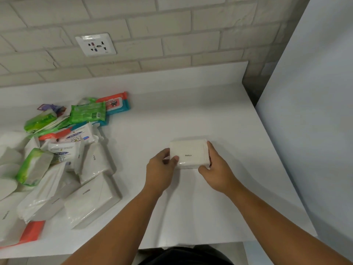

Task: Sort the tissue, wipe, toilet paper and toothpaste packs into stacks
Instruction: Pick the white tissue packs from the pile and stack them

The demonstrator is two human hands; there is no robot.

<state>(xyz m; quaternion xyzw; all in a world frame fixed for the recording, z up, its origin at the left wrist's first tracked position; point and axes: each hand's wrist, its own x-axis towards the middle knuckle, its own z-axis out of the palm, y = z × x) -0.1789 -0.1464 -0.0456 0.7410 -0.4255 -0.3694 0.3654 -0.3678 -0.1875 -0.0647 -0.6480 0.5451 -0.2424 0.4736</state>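
On the counter's (191, 115) left a pile (63, 159) lies jumbled and overlapping, seemingly not yet sorted: two Dove packs (76, 135), three green packs (87, 111), and several white packs (91, 201) that I cannot count surely. Further right, well apart, the left hand (159, 171) and right hand (217, 173) each clasp an end of one tissue pack (191, 150) resting on the counter, probably squaring it to start a stack.

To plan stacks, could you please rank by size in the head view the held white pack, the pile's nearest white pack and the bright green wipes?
Pile's nearest white pack, though closest to camera
Held white pack
Bright green wipes, farther, so unsure
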